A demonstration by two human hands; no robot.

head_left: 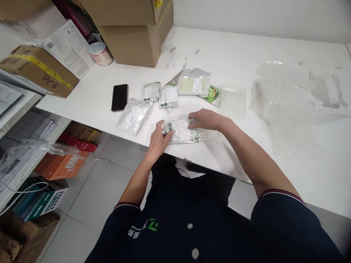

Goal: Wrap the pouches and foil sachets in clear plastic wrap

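Observation:
A pouch in clear bubble wrap (181,131) lies near the table's front edge, its print and a green corner showing through. My left hand (159,137) grips its left end, thumb on top and fingers at the far side. On the far right part of the wrap rests my right hand (204,119), its fingers bent down onto the plastic. Left of them sits a bubble-wrapped packet (134,116). Behind are two small spouted pouches (150,91) (168,96), a pouch with a pale green panel (193,84) and a green fruit-printed pouch (213,95).
A black phone (120,97) lies at the left. Cardboard boxes (131,44) and a round tin (100,53) stand at the back left. Clear plastic sheets (290,106) cover part of the right side. Shelves with boxes (63,162) are at the lower left.

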